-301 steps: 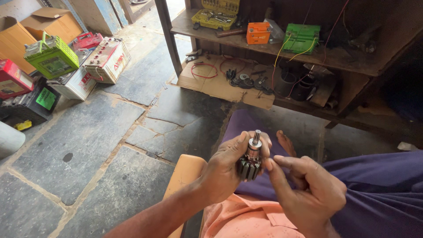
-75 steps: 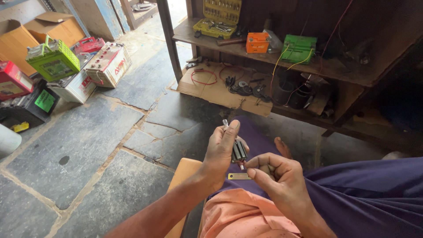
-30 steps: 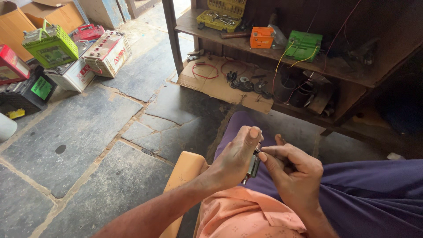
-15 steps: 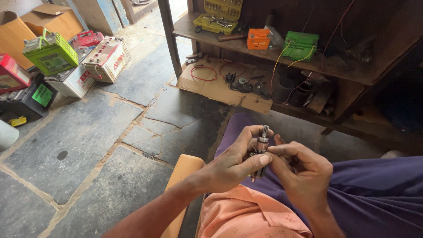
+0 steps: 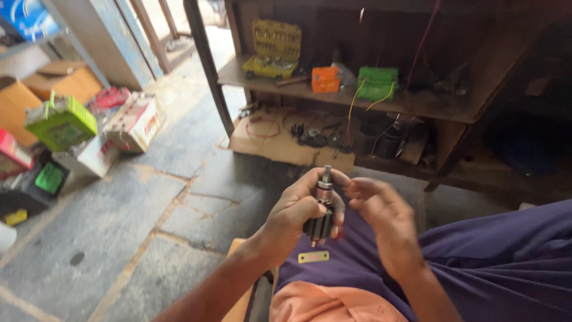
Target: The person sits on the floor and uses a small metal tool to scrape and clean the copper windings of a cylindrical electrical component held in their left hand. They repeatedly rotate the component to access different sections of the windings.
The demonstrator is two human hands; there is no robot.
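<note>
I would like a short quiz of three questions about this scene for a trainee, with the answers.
1. Which hand grips the motor armature?
2. True or false: the small brass plate lies on the person's lap.
3. The right hand is: A) wrapped around the armature, B) open beside it, C) on the wooden shelf.

Key: 1. The left hand. 2. True. 3. B.

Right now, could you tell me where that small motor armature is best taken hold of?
Grip the armature around its dark slotted core, coming from the left, as the left hand does now. It stands upright, the thin shaft sticks out both ends, and the core is the widest part.
</note>
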